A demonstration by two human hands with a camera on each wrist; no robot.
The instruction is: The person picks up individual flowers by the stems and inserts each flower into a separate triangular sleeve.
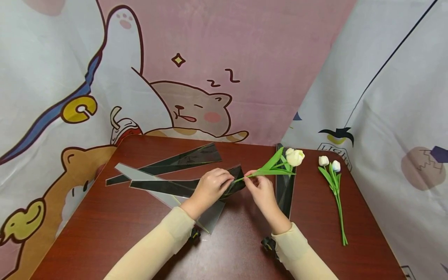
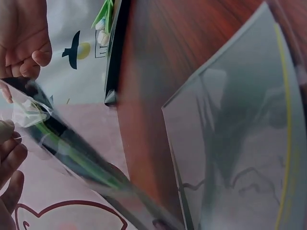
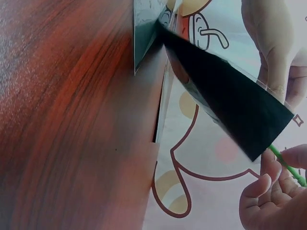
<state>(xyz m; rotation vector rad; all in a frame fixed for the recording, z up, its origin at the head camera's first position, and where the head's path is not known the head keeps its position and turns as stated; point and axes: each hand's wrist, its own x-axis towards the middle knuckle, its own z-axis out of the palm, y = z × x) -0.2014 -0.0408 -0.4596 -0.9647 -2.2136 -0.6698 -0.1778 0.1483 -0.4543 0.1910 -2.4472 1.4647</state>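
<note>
My left hand pinches the wide, opened end of a black-and-clear flower sleeve above the table. My right hand pinches the green stem of a white artificial tulip just below its leaves. The stem's lower end is at the sleeve's mouth; how deep it goes is hidden. In the right wrist view the sleeve's black side faces me, and the green stem lies between my right fingers. Through clear film in the left wrist view show a green stem and a whitish patch.
On the reddish-brown table lie another black sleeve and overlapping greyish clear ones at the left. A black sleeve lies right of my right hand. Farther right lie small white tulips. A cartoon-printed cloth hangs behind.
</note>
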